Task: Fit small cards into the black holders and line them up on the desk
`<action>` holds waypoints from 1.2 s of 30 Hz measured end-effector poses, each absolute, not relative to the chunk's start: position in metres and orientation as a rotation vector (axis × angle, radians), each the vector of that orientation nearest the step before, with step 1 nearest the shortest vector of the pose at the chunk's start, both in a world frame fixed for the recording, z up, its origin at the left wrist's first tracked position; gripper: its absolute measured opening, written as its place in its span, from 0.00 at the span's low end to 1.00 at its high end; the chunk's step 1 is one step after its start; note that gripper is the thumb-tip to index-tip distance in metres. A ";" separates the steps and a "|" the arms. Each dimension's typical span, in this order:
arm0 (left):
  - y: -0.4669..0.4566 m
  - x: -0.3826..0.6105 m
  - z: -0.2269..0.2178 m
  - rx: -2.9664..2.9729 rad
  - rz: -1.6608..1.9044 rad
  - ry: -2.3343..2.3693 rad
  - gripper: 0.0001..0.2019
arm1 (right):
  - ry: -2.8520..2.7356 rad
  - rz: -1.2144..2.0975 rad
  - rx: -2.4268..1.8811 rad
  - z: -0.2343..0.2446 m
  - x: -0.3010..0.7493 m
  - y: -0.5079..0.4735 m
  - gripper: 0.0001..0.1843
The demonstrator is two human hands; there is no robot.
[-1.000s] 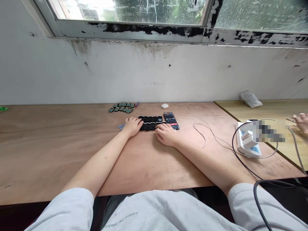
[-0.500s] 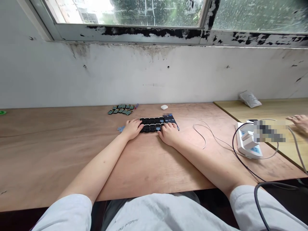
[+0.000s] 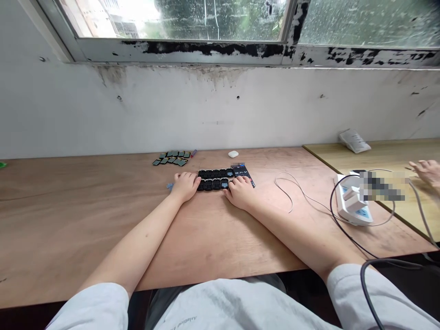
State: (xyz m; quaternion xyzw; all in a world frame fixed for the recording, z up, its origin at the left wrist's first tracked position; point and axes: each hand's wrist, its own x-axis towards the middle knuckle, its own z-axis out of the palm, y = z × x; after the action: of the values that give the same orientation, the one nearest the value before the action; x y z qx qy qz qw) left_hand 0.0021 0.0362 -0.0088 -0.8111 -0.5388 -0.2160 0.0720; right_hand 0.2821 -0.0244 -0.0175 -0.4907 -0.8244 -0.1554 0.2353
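Two rows of small black square frames lie on the table, a back row (image 3: 215,173) and a front row (image 3: 208,184). My left hand (image 3: 184,186) rests at the left end of the rows, its fingers extended and its thumb along the front row. At the right end my right hand (image 3: 241,192) lies with fingers spread, touching the front row's end and the lower part of a phone (image 3: 241,170) that displays a running timer. Light blue pieces show on the rightmost frames of both rows. A few more blue pieces (image 3: 169,186) peek out left of my left hand.
Several dark green square boards (image 3: 172,158) lie near the wall, beside a thin screwdriver-like tool (image 3: 194,153). A white case (image 3: 233,154) sits behind the phone. To the right are a white cable (image 3: 287,192), a power strip (image 3: 360,215), a packet (image 3: 354,140) and another person's hand (image 3: 428,171).
The timer on the phone has advanced. My hands stay at the ends of the rows, and the view has shifted slightly.
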 end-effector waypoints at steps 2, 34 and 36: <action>0.037 0.002 -0.009 -2.439 -0.653 -1.626 0.22 | -2.276 -0.443 -1.334 -0.017 0.282 -0.025 0.21; 0.029 0.000 -0.007 -2.463 -0.828 -1.438 0.19 | -2.645 0.138 -0.561 -0.002 0.286 -0.037 0.17; 0.023 0.002 -0.003 -2.496 -0.849 -1.304 0.18 | -2.657 0.127 -0.563 -0.002 0.285 -0.036 0.19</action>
State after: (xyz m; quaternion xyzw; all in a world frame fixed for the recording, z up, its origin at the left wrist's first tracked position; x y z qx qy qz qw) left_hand 0.0020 0.0234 -0.0033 -0.8443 -0.4412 -0.2872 0.0999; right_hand 0.2853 -0.0362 -0.0023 -0.2026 -0.9554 0.0457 0.2098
